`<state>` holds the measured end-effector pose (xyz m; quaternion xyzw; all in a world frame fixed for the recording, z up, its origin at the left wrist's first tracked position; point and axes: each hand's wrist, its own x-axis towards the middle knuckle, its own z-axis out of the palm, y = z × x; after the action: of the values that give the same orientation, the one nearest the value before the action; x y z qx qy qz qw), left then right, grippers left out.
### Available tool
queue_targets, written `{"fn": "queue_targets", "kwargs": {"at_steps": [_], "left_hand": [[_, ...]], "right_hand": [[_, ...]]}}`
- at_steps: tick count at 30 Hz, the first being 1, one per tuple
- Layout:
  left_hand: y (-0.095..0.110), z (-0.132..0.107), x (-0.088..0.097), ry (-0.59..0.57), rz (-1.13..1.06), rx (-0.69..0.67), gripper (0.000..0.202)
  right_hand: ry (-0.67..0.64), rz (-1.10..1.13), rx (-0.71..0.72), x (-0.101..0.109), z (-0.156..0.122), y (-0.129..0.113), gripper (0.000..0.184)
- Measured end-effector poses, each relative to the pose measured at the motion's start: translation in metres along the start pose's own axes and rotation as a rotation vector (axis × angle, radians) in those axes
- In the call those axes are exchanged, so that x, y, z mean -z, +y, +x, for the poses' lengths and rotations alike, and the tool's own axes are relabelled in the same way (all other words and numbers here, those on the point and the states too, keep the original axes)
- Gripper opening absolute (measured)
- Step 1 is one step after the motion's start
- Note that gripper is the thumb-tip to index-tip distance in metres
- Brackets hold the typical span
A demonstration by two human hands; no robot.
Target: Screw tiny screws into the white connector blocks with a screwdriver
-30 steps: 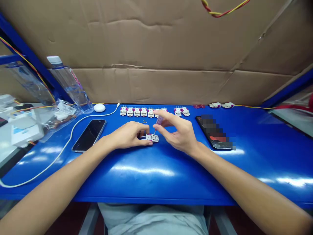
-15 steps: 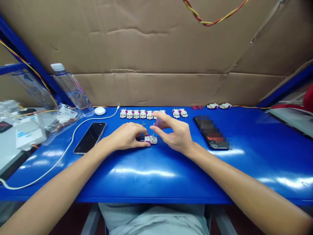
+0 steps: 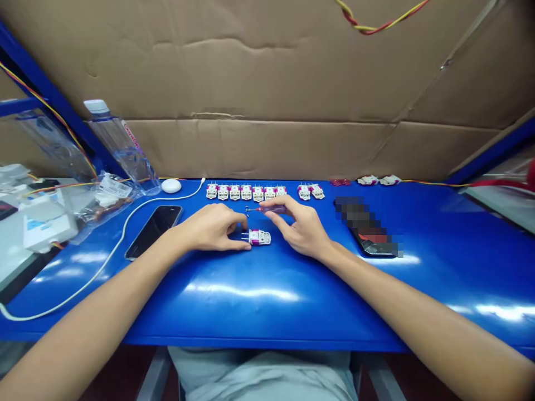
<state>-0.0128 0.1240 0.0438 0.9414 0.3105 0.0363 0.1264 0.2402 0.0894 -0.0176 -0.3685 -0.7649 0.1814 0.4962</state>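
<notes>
Screwdriver (image 3: pixel 272 209) swung level, pinched in right hand (image 3: pixel 303 228), left hand (image 3: pixel 209 228) half-open beside module (image 3: pixel 259 238).

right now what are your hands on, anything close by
Right hand pinching purple-handled screwdriver. Left hand beside white-and-magenta pronged module. Row of matching modules just behind.
</notes>
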Motion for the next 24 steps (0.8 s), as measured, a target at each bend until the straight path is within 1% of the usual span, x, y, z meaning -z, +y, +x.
{"fn": "queue_targets", "kwargs": {"at_steps": [4, 8, 16, 22, 24], "left_hand": [[0.0015, 0.0002, -0.0028, 0.021, -0.001, -0.020, 0.035], [-0.0002, -0.0001, -0.0038, 0.007, 0.016, -0.033, 0.035], [-0.0020, -0.0004, -0.0043, 0.002, 0.011, -0.029, 0.046], [-0.0040, 0.0002, -0.0054, 0.014, -0.018, -0.047, 0.046], [-0.0037, 0.0002, -0.0054, 0.016, -0.020, -0.045, 0.045]], "right_hand": [[-0.005, -0.039, 0.001, -0.0016, 0.0002, 0.0020, 0.017], [-0.016, -0.064, 0.009, -0.0018, 0.0005, 0.0010, 0.016], [-0.001, -0.059, 0.025, 0.0033, 0.0006, -0.0042, 0.015], [-0.065, -0.093, 0.036, 0.0034, 0.0019, -0.0062, 0.015], [-0.065, -0.086, 0.036, 0.0034, 0.0022, -0.0067, 0.015]]}}
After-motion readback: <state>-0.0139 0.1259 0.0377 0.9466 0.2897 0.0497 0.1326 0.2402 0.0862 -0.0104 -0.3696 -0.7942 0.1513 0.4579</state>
